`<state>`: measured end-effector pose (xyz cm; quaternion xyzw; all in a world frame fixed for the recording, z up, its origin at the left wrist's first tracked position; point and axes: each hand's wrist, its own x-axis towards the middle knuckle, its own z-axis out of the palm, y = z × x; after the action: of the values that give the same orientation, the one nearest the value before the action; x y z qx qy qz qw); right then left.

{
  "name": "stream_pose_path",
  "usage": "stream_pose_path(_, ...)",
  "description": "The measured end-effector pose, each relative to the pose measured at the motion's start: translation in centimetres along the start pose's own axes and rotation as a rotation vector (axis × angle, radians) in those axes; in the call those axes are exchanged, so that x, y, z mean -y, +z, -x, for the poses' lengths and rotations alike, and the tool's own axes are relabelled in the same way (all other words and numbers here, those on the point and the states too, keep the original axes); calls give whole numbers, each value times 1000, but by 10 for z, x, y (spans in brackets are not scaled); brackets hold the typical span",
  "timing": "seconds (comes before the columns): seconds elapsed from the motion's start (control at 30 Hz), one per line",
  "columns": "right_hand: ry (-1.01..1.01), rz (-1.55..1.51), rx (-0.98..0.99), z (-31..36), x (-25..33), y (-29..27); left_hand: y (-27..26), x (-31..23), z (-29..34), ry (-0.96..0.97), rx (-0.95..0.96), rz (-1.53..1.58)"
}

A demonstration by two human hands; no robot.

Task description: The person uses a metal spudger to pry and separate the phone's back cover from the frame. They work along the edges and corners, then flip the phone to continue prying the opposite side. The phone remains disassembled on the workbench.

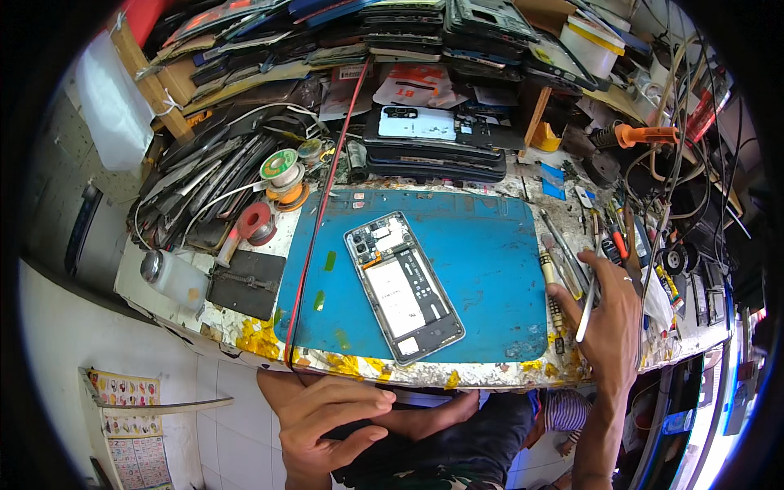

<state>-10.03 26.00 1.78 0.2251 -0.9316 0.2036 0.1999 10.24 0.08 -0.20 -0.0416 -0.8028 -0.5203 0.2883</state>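
On the blue work mat (pixel 490 278) lies a smartphone (pixel 400 286) with its back cover off, tilted slightly. Its white battery, the camera module at the upper left and an orange flex cable show. My right hand (pixel 608 318), at the mat's right edge, has a slim silver-white tool (pixel 587 310) between its fingers; its exact kind is unclear. Thumb and forefinger are spread above several thin hand tools (pixel 563 253) lying there. Below the bench's front edge, over my lap, my left hand (pixel 327 420) is empty, its fingers loosely bent and the thumb apart.
Stacked phone parts (pixel 433 155) line the back. Solder spools (pixel 282 167), a clear bottle (pixel 171 278) and a dark flat block (pixel 245 283) stand left. A red cable (pixel 327 192) crosses the mat's left side. Right are an orange-handled tool (pixel 645 135) and hanging cables.
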Motion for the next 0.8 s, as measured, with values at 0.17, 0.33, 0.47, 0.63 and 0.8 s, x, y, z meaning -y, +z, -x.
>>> stream_pose_path(0.17,5,102,-12,8,13,3,-5,3,0,18,-57,-40)
stream_pose_path(0.33,69,137,-7,8,15,0,-10,6,2,13,-74,-92)
stream_pose_path(0.47,50,162,-115,2,22,-3,-16,8,-3,44,-100,-227)
stream_pose_path(0.63,-37,-341,111,29,65,5,-8,11,-17,-140,9,-444)
stream_pose_path(0.8,-198,-278,121,46,111,27,7,11,-20,-107,93,-530)
